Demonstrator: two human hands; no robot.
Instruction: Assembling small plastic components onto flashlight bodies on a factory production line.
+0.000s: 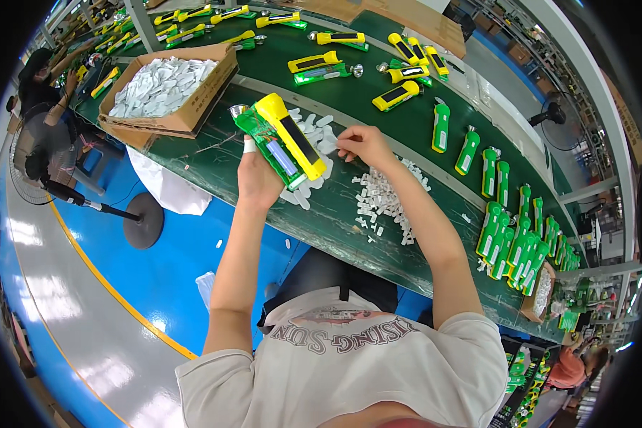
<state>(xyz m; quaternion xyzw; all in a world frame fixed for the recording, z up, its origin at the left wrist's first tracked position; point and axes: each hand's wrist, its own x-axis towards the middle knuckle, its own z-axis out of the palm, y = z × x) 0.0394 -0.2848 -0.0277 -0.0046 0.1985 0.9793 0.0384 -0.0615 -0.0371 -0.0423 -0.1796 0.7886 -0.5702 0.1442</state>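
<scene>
My left hand (259, 178) holds an opened flashlight, its fingers wrapped round the back of it. The flashlight's yellow half (290, 135) carries a dark solar panel; the green half (278, 151) beside it shows wires and a cylindrical battery. A white wrap covers part of one left finger. To the right, my right hand (367, 148) pinches a thin white plastic piece (327, 140) at its fingertips, over a loose heap of flat white pieces (307, 191). Part of that heap is hidden behind the flashlight.
A pile of small white parts (385, 196) lies under my right forearm. At the left stands a cardboard box (207, 96) of white pieces. Yellow and green flashlights (399, 95) lie on the belt beyond; several green ones (506, 239) line the right. A co-worker (39, 89) is at the far left.
</scene>
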